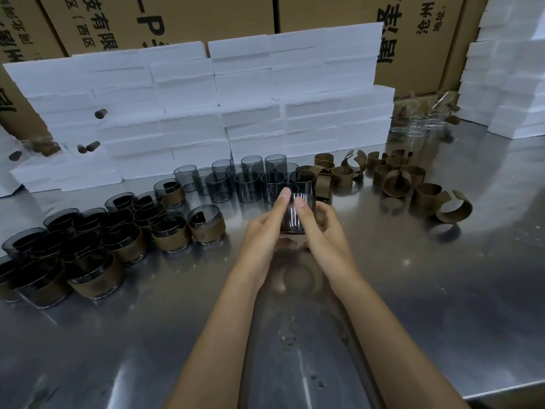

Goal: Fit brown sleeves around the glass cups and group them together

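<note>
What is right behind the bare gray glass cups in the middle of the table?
Behind the bare glass cups stands a wall of stacked white foam blocks, with cardboard boxes rising above it. The blocks hide the boxes' lower parts and whatever table lies behind them.

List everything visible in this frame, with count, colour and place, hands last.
held glass cup: one, smoky grey, centre, between both hands
bare glass cups: about a dozen, smoky grey, behind the hands
sleeved cups: many, brown-wrapped, grouped left
brown sleeves: many, loose, right of the bare cups
clear glasses: several, far right rear
foam blocks: many, white, stacked behind
cardboard cartons: brown, back wall
steel table: one, silver
left hand: grips the held cup
right hand: grips the held cup
</note>
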